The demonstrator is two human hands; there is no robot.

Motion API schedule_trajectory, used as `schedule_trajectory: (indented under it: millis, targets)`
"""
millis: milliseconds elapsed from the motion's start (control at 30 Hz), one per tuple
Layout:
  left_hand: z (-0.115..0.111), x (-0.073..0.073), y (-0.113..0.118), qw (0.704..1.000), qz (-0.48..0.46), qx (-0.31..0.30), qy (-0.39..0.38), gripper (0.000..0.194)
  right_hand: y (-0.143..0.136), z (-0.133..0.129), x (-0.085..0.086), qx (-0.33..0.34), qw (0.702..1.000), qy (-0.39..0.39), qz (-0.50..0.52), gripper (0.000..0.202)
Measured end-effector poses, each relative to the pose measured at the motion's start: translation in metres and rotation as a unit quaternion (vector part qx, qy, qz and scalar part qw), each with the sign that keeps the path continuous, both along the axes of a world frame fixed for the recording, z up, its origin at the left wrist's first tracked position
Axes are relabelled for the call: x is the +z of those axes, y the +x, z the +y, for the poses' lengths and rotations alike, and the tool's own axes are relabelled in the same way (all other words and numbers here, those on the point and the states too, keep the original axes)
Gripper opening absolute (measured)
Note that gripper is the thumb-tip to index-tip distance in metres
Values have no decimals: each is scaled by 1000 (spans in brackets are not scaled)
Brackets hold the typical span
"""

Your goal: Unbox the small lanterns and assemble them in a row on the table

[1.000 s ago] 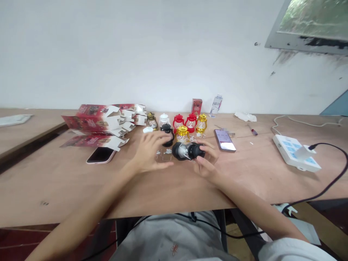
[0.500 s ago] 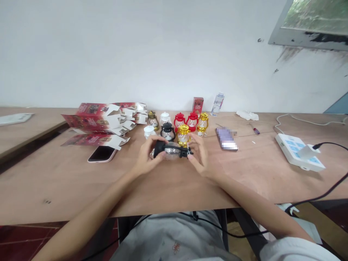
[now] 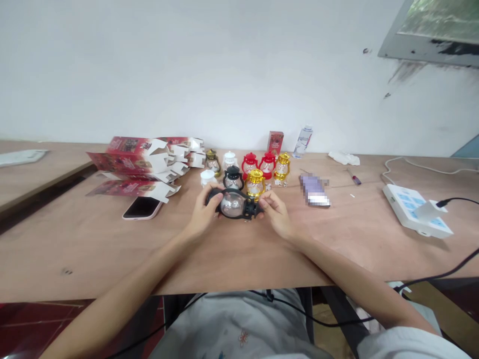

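A black lantern with a clear globe [image 3: 232, 204] lies sideways in the air between my hands, its base to the left and its top to the right. My left hand [image 3: 204, 208] is wrapped round the base. At the other end, the fingers of my right hand [image 3: 275, 210] pinch the lantern's top. Just behind it stand a gold lantern [image 3: 256, 183], another black lantern [image 3: 233, 178] and a white one [image 3: 208, 177]. Farther back are two red lanterns [image 3: 250, 164], a white, a bronze [image 3: 212, 162] and another gold one [image 3: 282, 167].
Flattened red boxes [image 3: 130, 162] lie at the left, with a pink-edged phone [image 3: 142, 208] before them. Behind the lanterns stand a small red box [image 3: 275, 143] and a bottle [image 3: 303, 142]. Rightward are a second phone [image 3: 313, 189], tissue [image 3: 344, 158], screwdriver [image 3: 355, 178] and power strip [image 3: 415, 212].
The held lantern has turned so its globe and side frame face me more fully. My right hand's fingers have closed in on its top. The whole view has shifted slightly.
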State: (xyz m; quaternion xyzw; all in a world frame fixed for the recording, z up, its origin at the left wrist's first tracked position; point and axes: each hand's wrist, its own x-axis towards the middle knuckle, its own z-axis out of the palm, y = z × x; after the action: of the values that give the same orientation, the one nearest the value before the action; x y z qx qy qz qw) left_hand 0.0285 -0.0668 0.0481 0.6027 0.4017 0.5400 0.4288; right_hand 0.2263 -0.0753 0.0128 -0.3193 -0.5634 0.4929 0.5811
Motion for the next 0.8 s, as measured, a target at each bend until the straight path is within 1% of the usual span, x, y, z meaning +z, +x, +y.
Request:
schedule_trajectory:
  millis: [133,233,300,433,500,567,667,733,800]
  targets:
    - [3,-4,3,995,-37,-42,-84,26,0,1,0,-9,1000,-6,-18,37]
    - [4,-7,4,989,-57,-66,-117,27,-2,1,-2,-3,1000,-16,-26,40]
    - [4,-7,4,990,-61,-58,-112,27,-2,2,-3,-16,999,-16,-25,39]
    - [2,-4,5,996,-39,-16,-81,26,-1,5,-4,-77,997,-3,-23,35]
    - [1,-2,6,996,-34,-8,-78,27,0,7,-5,-95,995,-3,-26,35]
    - [2,-2,7,995,-43,-12,-87,27,1,9,-5,-86,996,-12,-28,36]
    - [4,-5,7,990,-59,-41,-118,28,1,9,-4,-40,998,-25,-28,36]
    - [4,-9,8,985,-74,-71,-140,30,-1,6,-4,-16,999,-29,-33,31]
    - [3,-12,10,977,-85,-101,-166,33,-3,3,-5,-8,999,-26,-43,23]
